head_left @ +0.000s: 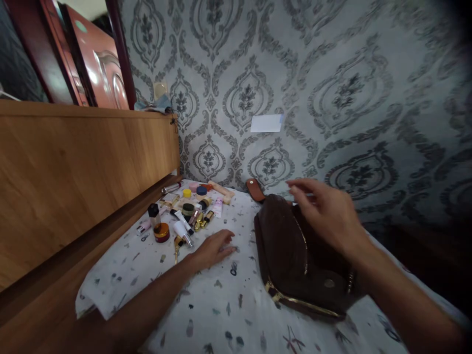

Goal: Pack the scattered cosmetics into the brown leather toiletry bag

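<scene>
A dark brown bag with gold zippers lies on the white patterned cloth, its top gaping. My right hand is over the bag's opening, fingers extended and somewhat apart, with nothing visible in them. Behind the bag, a brown strap flap with a metal snap leans at the wall. My left hand lies on the cloth, fingers loosely stretched and holding nothing. Close to it are a white tube, an eyelash curler, gold lipstick tubes and an amber jar.
More cosmetics crowd the cloth's far left, among them a black-capped bottle, a yellow-lidded jar and a blue-lidded jar. A wooden panel borders the left side. Patterned wallpaper rises behind.
</scene>
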Demonstrator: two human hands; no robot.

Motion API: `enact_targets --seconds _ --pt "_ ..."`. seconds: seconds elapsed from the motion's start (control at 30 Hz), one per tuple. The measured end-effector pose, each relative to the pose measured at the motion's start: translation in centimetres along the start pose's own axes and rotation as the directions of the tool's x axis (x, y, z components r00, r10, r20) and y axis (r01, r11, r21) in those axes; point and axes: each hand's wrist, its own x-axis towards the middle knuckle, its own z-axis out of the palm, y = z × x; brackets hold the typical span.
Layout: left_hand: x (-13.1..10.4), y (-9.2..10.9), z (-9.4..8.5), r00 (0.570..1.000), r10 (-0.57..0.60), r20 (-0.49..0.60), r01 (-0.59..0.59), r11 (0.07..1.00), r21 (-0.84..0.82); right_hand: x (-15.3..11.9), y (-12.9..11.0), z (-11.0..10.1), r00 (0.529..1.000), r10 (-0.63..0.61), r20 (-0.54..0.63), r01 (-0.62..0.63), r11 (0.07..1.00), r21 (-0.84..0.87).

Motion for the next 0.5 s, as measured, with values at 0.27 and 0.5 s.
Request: enact_targets --seconds 0.27,0.5 --pt "2.9 -2.5 -4.7 0.839 -0.230 -0.494 0.220 0.972 -0.078 -10.7 -9.2 9.6 0.941 -0.338 0.004 0.309 0.866 0.394" --pt "6.4 -7.6 -12.3 0.431 -0.444 -0.786 0.604 0.789 -0.114 -15.6 -9.3 15.5 0.936 -0.272 0.225 0.110 0.830 0.546"
